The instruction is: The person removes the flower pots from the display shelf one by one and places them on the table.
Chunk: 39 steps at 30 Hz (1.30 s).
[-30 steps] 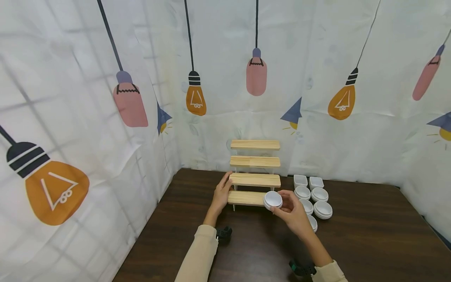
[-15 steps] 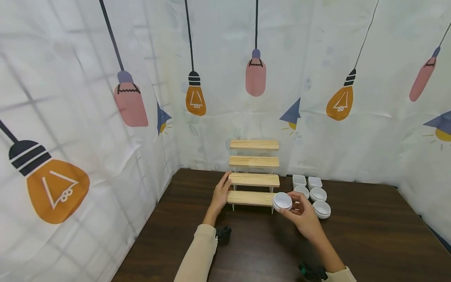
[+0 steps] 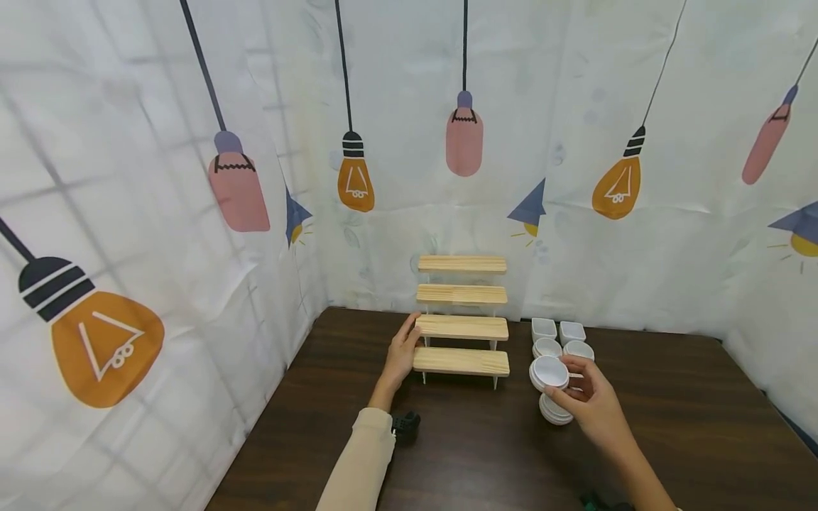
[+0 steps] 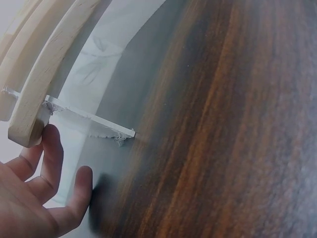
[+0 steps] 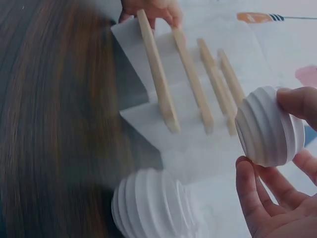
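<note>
A tiered wooden display stand (image 3: 461, 362), with light planks on white legs, stands on the dark table. My left hand (image 3: 401, 353) grips the left end of a lower plank; in the left wrist view its fingers (image 4: 52, 148) curl at the plank's end (image 4: 25, 126). My right hand (image 3: 591, 401) pinches a small white ribbed pot (image 3: 548, 372) between thumb and fingers, right of the stand. In the right wrist view that ribbed pot (image 5: 270, 126) is tilted on its side, apart from another ribbed pot (image 5: 151, 206) below. Part of the held pot's side is covered by fingers.
Behind the right hand stand round white pots (image 3: 547, 347) and two square white pots (image 3: 544, 328). One round pot (image 3: 554, 410) stands nearer the front. A white curtain (image 3: 396, 234) with printed lamps hangs behind the brown wooden table (image 3: 473, 447).
My right hand has carried the ribbed pot rightward, from the lowest plank's right end to over the group of pots. The left hand stays at the stand.
</note>
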Available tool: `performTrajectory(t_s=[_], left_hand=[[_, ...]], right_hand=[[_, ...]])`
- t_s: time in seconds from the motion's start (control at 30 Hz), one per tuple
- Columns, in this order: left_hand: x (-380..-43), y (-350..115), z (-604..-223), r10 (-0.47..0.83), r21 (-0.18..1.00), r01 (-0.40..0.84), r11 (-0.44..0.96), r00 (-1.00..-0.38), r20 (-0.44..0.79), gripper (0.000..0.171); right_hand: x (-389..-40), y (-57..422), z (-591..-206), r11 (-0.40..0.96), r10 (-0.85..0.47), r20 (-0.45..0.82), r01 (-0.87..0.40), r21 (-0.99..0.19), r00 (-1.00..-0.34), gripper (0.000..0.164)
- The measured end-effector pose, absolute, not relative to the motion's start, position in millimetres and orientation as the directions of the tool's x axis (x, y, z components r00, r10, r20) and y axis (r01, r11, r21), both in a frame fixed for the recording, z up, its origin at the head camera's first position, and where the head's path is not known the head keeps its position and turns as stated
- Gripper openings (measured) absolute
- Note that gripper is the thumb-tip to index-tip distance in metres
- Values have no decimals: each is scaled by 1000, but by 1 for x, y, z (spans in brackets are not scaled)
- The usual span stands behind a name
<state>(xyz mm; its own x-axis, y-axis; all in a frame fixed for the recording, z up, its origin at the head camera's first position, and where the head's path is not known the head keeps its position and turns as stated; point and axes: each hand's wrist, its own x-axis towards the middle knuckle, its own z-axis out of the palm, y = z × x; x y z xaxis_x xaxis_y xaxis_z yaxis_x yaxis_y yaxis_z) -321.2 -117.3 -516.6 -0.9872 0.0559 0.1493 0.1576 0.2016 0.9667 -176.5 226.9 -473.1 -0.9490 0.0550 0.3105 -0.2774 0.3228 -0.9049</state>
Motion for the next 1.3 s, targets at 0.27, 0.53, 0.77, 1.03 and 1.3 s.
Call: performTrajectory(t_s=[0.27,0.53,0.77,1.03,1.3], left_hand=[[-300,-117,-486,96,968,164,188,-984,148,47],[-297,-117,-483,87,963,176,203,-983,161,47],[-308,-116,-496,73,964,167,206,-985,155,48],[-322,-114,-518,29,957,176,232,-984,174,46],[-324,-116,-518,55,966,163,198,-986,156,48]], right_hand=[[-165,247,-476,361,101,326,-271,-892,-940,53],[-159,262,-481,379,120,347,-281,-882,-930,53],[-150,272,-483,404,129,348,-271,-874,-929,54],[-143,280,-486,410,150,342,-257,-875,-928,55],[-142,288,-493,431,156,330,-236,-871,-931,54]])
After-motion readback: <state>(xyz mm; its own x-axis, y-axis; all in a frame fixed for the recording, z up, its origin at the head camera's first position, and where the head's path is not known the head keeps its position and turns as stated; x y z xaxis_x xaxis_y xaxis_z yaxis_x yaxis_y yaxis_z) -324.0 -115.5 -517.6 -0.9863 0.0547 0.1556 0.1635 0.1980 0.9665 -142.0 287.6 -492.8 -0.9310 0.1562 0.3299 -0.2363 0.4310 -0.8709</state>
